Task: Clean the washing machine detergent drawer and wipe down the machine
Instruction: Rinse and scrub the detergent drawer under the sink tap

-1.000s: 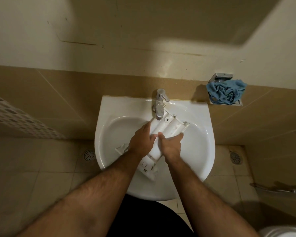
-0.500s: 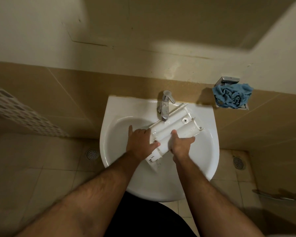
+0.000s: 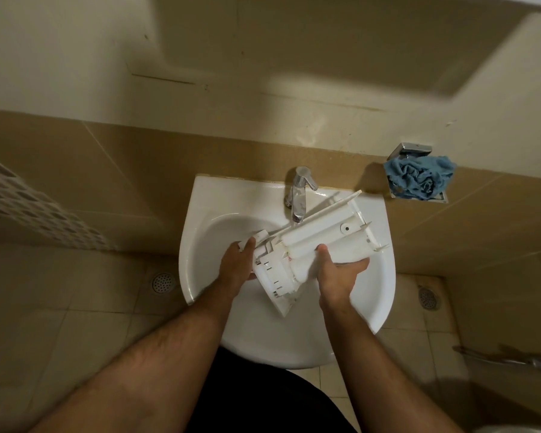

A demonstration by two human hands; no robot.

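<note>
The white plastic detergent drawer (image 3: 319, 242) is held over the white sink (image 3: 300, 345), underside up, its far end near the chrome tap (image 3: 300, 192). My left hand (image 3: 236, 267) grips the drawer's near-left end, fingers hidden beneath it. My right hand (image 3: 338, 276) holds the drawer's right side, thumb on top and fingers under its edge. Whether water runs from the tap is unclear.
A crumpled blue cloth (image 3: 419, 178) sits in a chrome wall holder to the right of the sink. Beige tiled wall and floor surround the sink, with floor drains at left (image 3: 162, 282) and right (image 3: 429, 297). A metal hose fitting (image 3: 506, 359) lies at lower right.
The drawer has swung round and lifted, its far end moving right of the tap. Both hands shifted their grip along it and spread further apart.
</note>
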